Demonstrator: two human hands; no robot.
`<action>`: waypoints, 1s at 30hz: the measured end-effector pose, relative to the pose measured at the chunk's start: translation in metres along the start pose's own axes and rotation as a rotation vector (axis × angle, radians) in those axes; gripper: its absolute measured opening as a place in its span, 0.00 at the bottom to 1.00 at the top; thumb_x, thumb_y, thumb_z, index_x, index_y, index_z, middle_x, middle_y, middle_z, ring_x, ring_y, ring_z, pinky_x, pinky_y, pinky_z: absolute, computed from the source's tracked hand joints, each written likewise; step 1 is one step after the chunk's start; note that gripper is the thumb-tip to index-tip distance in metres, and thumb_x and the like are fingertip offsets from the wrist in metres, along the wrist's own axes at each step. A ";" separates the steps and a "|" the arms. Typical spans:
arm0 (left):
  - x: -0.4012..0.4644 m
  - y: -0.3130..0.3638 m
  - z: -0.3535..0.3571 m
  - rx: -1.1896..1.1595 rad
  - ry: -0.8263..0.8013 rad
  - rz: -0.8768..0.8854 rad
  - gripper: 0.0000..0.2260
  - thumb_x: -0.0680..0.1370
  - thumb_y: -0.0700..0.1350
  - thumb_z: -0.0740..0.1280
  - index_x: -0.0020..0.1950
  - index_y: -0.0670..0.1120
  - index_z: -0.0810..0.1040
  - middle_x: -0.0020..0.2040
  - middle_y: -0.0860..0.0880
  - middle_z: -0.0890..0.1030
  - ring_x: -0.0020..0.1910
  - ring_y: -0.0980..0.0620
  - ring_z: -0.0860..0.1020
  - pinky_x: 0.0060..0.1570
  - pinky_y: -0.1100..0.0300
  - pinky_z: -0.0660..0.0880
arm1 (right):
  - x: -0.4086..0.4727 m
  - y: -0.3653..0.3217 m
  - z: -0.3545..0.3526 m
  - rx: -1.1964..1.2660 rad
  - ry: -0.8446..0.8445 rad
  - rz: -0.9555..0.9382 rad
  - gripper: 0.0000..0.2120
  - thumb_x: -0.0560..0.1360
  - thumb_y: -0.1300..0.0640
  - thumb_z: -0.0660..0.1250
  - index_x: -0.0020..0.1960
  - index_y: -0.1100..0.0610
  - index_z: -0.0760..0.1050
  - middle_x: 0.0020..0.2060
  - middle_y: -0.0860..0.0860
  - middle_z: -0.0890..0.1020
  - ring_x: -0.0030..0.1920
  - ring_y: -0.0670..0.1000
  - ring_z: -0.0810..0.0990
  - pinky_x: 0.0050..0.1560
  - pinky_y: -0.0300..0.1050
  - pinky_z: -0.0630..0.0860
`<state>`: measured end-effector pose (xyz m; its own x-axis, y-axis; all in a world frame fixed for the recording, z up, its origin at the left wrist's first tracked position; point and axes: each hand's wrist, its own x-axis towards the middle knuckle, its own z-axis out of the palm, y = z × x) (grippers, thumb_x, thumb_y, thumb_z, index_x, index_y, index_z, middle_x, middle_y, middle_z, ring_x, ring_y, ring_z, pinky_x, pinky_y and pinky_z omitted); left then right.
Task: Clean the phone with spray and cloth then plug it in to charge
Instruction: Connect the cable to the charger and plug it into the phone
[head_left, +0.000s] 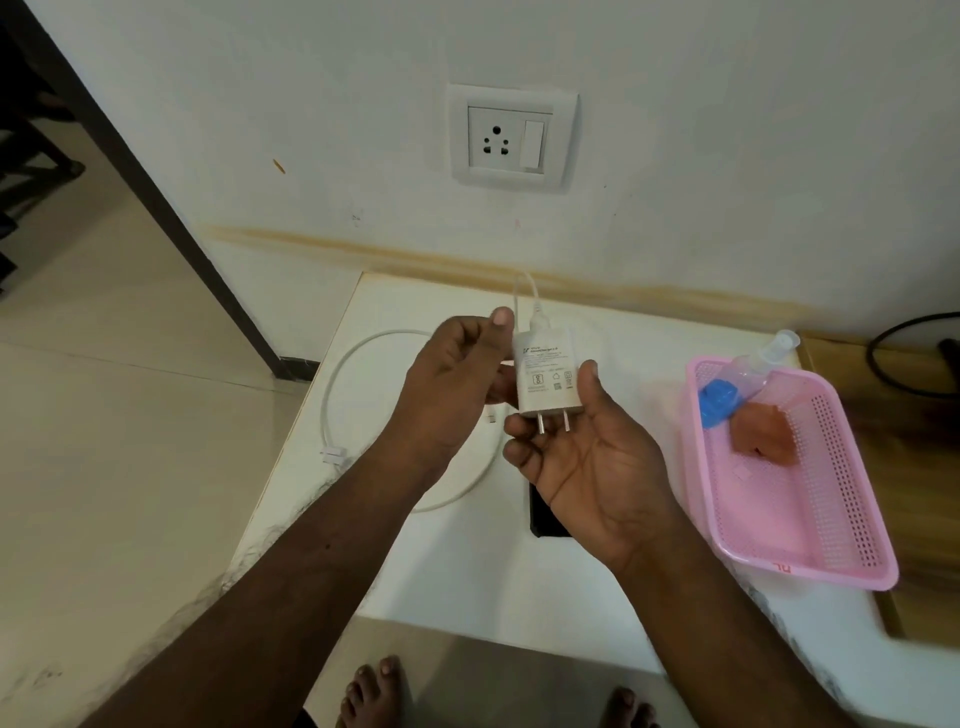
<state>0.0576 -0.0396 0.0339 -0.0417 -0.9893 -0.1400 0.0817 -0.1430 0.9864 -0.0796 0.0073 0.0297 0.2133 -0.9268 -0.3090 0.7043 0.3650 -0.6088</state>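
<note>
From the head view, I have both hands clamped on the charger: the left hand pinches its upper side, and the right hand cradles it from below. Its long axis runs roughly upright, prongs pointing down toward me, cable leaving the top. The socket sits on the wall above, so I judge I should turn the prongs toward it and push straight in. The phone lies flat on the surface, partly hidden under my right hand.
</note>
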 end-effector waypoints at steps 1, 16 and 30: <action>0.001 -0.003 -0.003 0.025 0.006 0.001 0.20 0.78 0.62 0.63 0.53 0.46 0.78 0.42 0.52 0.86 0.38 0.54 0.84 0.43 0.58 0.80 | 0.000 -0.001 0.001 0.006 -0.001 0.002 0.25 0.81 0.45 0.59 0.68 0.62 0.72 0.61 0.67 0.76 0.43 0.55 0.80 0.45 0.49 0.80; 0.036 -0.081 -0.037 1.342 -0.237 0.296 0.30 0.76 0.38 0.61 0.78 0.55 0.64 0.78 0.50 0.65 0.74 0.44 0.65 0.68 0.47 0.68 | 0.008 -0.008 0.005 0.087 -0.174 -0.023 0.26 0.71 0.53 0.74 0.67 0.57 0.74 0.64 0.62 0.77 0.63 0.64 0.77 0.53 0.56 0.79; 0.039 -0.068 -0.038 1.292 0.098 0.451 0.07 0.74 0.40 0.72 0.49 0.49 0.79 0.51 0.49 0.83 0.60 0.42 0.78 0.59 0.49 0.69 | 0.008 -0.034 0.010 -0.152 -0.123 -0.210 0.27 0.59 0.56 0.84 0.54 0.53 0.78 0.50 0.54 0.82 0.44 0.50 0.79 0.35 0.44 0.72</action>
<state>0.0879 -0.0695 -0.0418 -0.1845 -0.9481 0.2590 -0.9105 0.2641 0.3181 -0.0946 -0.0133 0.0551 0.1603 -0.9839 -0.0791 0.6345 0.1641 -0.7553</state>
